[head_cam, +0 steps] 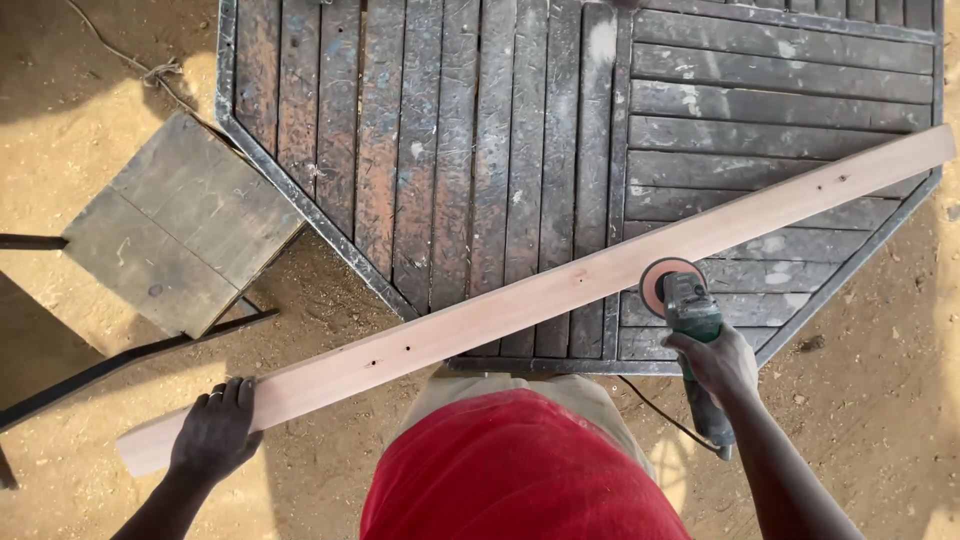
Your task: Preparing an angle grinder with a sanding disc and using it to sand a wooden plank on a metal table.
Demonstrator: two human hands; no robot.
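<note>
A red shirt [520, 470] fills the bottom of the view, just below the counter's near edge. Above it a long pale wooden plank [540, 295] lies slantwise across the dark slatted counter [450, 150], its left end overhanging past the near-left corner and its right end reaching the right edge. The left hand [215, 432] presses down on that overhanging end, fingers curled over the plank. The right hand [715, 362] is wrapped tight around a green angle grinder [690, 315], whose disc touches the plank's near side. A small grey stool [180, 225] stands on the sandy ground [870, 400] left of the counter.
</note>
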